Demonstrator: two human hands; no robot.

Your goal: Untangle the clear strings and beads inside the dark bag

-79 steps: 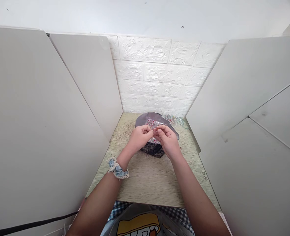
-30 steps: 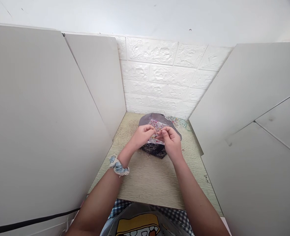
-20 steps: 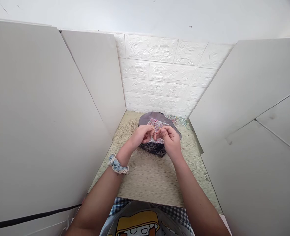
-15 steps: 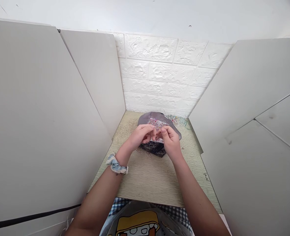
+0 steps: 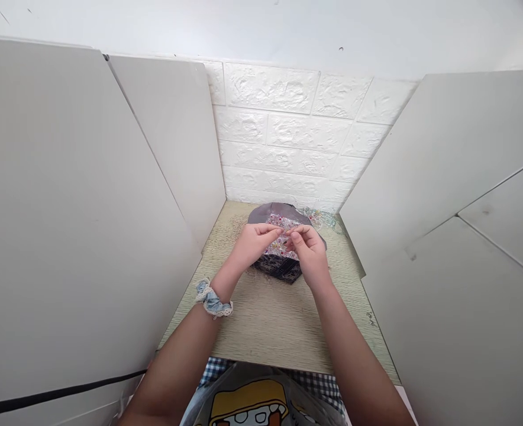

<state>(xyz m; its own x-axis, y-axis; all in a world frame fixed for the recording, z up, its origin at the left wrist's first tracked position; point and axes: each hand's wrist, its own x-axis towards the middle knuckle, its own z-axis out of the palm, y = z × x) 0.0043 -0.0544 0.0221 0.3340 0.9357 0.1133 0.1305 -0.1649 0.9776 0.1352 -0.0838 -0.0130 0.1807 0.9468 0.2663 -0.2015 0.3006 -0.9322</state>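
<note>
Both hands are raised over a dark, grey-lined pouch (image 5: 283,271) whose opening shows many small, colourful beads (image 5: 279,221). My left hand (image 5: 258,241) comes from the left, thumb and forefinger pinched together. My right hand (image 5: 308,248) faces it from the right, its thumb and fingertips also pressed together. The two pinches almost meet above the beads. Whatever lies between the fingertips is too small to make out. A blue scrunchie with white lace trim (image 5: 215,300) circles my left wrist.
The pouch lies on a light wood-grain table (image 5: 270,325). Behind it, strung or loose pale beads (image 5: 326,219) spread near the white brick-pattern wall (image 5: 288,133). Tall pale panels stand at left (image 5: 88,207) and right (image 5: 443,236). Tiny shiny bits (image 5: 370,318) lie by the right edge.
My left fingers have gone from curled to a straighter pinch, and a small gap between the hands shows more of the beads. The pouch has stayed in place.
</note>
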